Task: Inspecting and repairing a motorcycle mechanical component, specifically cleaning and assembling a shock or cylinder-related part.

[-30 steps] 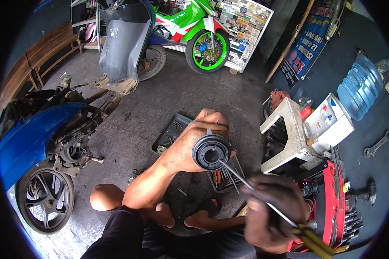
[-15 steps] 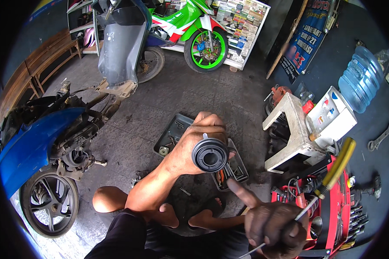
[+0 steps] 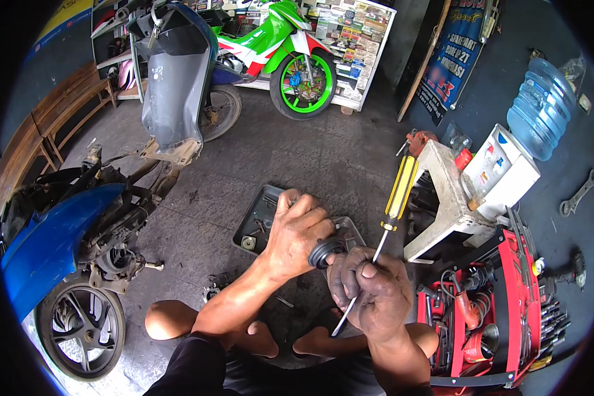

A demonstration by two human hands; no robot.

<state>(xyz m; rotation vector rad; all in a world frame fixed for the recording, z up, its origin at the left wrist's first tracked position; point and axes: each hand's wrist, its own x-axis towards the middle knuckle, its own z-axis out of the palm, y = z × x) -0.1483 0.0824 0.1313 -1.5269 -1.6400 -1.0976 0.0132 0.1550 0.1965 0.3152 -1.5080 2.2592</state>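
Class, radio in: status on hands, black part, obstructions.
Left hand gripping black part. Right hand holding yellow-handled screwdriver, tip clear of part. Part's end partly hidden by right hand.

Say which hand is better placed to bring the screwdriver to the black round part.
Right, I'd judge: the right hand grips the yellow-handled screwdriver by its shaft, close beside the black round part. The left hand seems occupied, holding that part.
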